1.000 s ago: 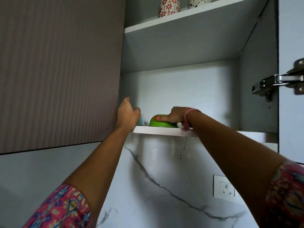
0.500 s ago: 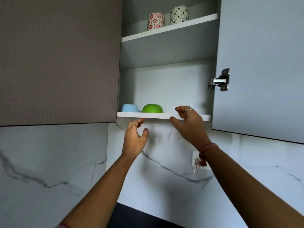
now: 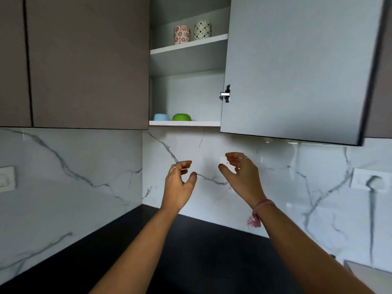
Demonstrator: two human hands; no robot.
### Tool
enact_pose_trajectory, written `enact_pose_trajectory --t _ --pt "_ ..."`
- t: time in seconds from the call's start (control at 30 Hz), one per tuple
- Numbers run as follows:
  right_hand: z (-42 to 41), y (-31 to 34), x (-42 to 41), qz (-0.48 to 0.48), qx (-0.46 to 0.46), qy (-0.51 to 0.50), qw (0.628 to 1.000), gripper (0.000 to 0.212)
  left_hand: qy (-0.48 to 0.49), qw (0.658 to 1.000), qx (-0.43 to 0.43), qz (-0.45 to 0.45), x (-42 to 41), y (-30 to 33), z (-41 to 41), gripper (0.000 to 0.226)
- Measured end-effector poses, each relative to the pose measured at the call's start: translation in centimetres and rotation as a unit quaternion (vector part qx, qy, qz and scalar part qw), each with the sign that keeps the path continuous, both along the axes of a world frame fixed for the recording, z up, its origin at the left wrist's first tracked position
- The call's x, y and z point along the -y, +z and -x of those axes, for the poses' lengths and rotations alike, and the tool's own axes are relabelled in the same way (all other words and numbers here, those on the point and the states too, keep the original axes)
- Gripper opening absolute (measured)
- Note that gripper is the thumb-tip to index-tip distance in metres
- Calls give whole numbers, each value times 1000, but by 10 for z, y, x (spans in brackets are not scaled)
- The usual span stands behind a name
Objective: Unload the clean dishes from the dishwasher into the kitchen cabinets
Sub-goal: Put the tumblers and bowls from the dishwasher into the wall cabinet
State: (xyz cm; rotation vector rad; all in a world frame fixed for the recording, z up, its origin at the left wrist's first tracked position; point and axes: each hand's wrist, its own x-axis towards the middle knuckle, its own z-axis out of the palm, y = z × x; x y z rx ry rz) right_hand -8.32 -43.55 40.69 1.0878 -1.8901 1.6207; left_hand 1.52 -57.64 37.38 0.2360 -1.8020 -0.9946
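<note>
Two hands hung empty in the air above the dark table [image 3: 201,251], nearest the camera. The left hand [image 3: 178,183] had its fingers loosely curled around nothing, and the right hand [image 3: 241,175], with a pink thread bracelet [image 3: 262,205] at its wrist, was likewise relaxed and held nothing. Both were well below the cabinet and touched neither it nor the table.

Behind them rose the marbled backsplash [image 3: 84,166], with a switch plate [image 3: 6,179] at the far left.

Farther up, the wall cabinet stood with its grey door [image 3: 297,66] swung open. On the lower shelf [image 3: 184,123] sat a blue bowl [image 3: 161,117] and, just beside it, a green bowl [image 3: 181,117], both apparently upside down. On the upper shelf [image 3: 188,46] stood two patterned cups, one red-flowered [image 3: 182,35] and one black-dotted [image 3: 202,30], close together.

Judging from this, at least part of the unloading was done: four pieces were already put away, and much of the lower shelf looked free. The dishwasher was out of view, so how many dishes remained could not be told. With nothing in either hand and the door open, the likely next step was to fetch another item.
</note>
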Motion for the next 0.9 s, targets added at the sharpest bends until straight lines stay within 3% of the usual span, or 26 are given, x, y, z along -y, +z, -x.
enact_pose_trajectory --t 0.4,0.9 --pt "-91 -53 -147 -22 45 -10 999 39 -39 997 33 -64 -142 -40 -107 30" --pt "-222 -186 -335 -84 146 -33 985 35 -107 976 153 -114 -315 -166 -223 30"
